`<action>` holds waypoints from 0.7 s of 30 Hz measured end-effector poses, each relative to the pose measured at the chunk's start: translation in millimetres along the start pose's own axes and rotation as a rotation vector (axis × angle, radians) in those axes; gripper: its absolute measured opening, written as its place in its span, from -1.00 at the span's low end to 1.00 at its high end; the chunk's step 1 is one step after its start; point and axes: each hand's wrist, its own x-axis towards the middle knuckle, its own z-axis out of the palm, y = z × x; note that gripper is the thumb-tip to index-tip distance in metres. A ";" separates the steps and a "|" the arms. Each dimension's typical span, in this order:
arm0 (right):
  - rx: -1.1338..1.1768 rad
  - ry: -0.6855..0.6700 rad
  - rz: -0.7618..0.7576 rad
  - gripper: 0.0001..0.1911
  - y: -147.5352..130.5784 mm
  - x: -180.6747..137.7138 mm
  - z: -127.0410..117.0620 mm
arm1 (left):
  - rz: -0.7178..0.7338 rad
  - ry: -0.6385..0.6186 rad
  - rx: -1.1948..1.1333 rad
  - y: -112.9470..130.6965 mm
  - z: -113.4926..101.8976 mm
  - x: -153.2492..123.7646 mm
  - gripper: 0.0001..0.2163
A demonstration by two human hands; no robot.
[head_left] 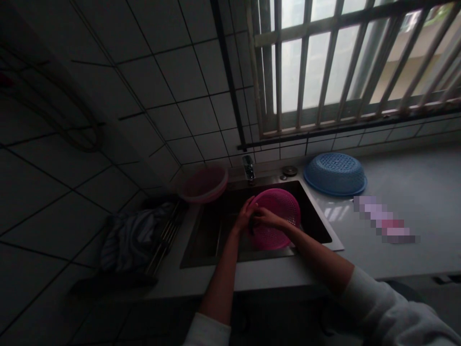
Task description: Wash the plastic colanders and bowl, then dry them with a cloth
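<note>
Here in the dim sink (317, 211), the pink colander (276, 235) sits tilted, its round face turned up toward the wearer (no clear long axis on that circle). The left hand (245, 214) is at its left rim, the right hand (265, 217) reaching across its face, fingers bent; whether either set is grasping, I can't tell in this gloom.
</note>
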 end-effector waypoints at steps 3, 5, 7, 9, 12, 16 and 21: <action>-0.006 0.327 -0.107 -0.66 -8.8 3.9 -17.8 | 0.004 -0.056 -0.041 -3.1 1.5 3.0 -0.42; -0.027 0.569 -0.142 -0.65 -17.6 4.9 -31.0 | -0.016 -0.068 -0.079 -5.3 2.3 3.9 -0.42; -0.052 0.680 -0.154 -0.65 -23.6 4.3 -37.3 | -0.038 -0.065 -0.098 -6.6 2.6 4.0 -0.41; -0.063 0.585 -0.160 -0.67 -23.8 2.7 -33.2 | -0.035 -0.040 -0.094 -6.3 2.3 3.3 -0.41; -0.035 0.207 -0.104 -0.67 -12.8 -0.6 -13.9 | -0.020 0.001 -0.078 -2.5 0.6 0.9 -0.39; -0.015 -0.134 0.045 -0.69 3.2 -2.0 3.5 | 0.003 0.024 -0.054 3.5 -0.9 -1.1 -0.40; 0.010 0.269 -0.109 -0.68 -11.3 3.1 -18.9 | -0.018 -0.024 -0.132 0.0 3.3 1.7 -0.41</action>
